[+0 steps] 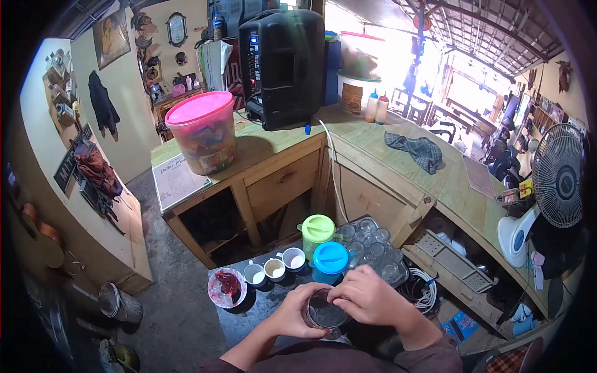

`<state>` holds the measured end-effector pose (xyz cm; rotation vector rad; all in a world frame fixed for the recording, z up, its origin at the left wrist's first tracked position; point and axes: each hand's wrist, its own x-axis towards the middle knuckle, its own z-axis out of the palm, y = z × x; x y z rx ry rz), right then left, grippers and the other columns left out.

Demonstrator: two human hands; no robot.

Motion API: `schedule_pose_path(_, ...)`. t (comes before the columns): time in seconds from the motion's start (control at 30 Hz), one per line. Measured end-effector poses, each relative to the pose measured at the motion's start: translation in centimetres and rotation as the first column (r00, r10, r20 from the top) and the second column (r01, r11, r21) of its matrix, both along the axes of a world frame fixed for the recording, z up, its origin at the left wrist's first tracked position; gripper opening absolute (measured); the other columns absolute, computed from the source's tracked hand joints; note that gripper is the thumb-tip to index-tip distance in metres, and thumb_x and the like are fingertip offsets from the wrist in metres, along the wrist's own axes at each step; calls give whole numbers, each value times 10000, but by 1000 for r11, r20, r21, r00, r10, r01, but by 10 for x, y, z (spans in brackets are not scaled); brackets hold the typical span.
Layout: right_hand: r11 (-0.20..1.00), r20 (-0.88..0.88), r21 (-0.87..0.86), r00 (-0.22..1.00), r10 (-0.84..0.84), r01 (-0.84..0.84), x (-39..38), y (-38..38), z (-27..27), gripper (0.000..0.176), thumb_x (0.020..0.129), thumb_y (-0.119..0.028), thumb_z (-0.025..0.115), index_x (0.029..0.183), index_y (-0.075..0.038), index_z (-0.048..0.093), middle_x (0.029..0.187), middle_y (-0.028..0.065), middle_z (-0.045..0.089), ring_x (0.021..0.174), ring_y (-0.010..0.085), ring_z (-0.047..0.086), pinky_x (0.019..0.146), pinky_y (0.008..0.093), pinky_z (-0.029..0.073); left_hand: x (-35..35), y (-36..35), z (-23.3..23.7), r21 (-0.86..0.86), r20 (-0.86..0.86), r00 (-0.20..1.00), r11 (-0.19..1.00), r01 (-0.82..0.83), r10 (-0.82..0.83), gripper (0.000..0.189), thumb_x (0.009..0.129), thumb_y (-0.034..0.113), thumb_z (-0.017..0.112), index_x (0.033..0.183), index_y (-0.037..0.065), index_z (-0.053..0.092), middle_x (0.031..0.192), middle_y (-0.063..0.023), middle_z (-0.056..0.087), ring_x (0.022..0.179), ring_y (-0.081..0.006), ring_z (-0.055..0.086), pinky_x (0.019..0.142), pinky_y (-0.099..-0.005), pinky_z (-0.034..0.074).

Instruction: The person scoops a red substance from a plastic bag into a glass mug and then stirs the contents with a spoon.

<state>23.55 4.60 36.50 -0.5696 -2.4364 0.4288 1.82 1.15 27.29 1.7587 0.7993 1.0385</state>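
Note:
My left hand [297,311] is wrapped round a clear glass [326,316], held above the near part of the low table. Over the glass's rim is my right hand [368,297], fingers curled closed with their tips at the mouth; anything pinched in them is hidden. Beyond my hands stand a blue-lidded pitcher [330,258] and a green-lidded pitcher [318,231]. To the left are three white cups, a left cup [254,273], a middle cup [274,269] and a right cup [292,258]. Farther left sits a white bowl [227,288] holding something dark red in plastic.
A tray of upturned glasses [376,248] lies right of the pitchers. The wooden counter [367,137] bears a pink-lidded tub [202,133], a black speaker [283,68], a checked cloth [415,151] and a white fan [513,239]. Coiled white cable [425,289] sits at right.

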Motion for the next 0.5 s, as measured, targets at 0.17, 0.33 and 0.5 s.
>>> schedule_pose_path(0.17, 978, -140, -56, 968, -208, 202, 35, 4, 8, 68, 790, -97, 707, 835, -100, 656, 759, 38, 612, 705, 245, 565, 713, 373, 412, 15, 15, 4, 222, -132, 976, 965, -140, 172, 793, 554, 308, 874, 1234, 57, 552, 1145, -106, 633, 1042, -290, 605, 900, -383, 412)
schedule_pose_path(0.33, 976, -128, -183, 982, -140, 116, 37, 12, -17, 70, 797, -107, 707, 818, -96, 641, 763, 44, 620, 724, 256, 579, 713, 373, 422, 35, 31, 8, 420, -233, 920, 886, -196, 314, 761, 545, 296, 862, 1215, 80, 572, 1143, -82, 634, 1035, -272, 603, 879, -384, 391)
schedule_pose_path(0.5, 933, -178, -310, 953, -244, 181, 70, 12, -6, 129, 854, -201, 709, 864, -78, 670, 834, 51, 681, 764, 266, 629, 737, 360, 449, 55, 40, 14, 533, -282, 853, 811, -241, 439, 752, 553, 300, 858, 1217, 92, 572, 1148, -80, 629, 1031, -267, 596, 899, -424, 370)
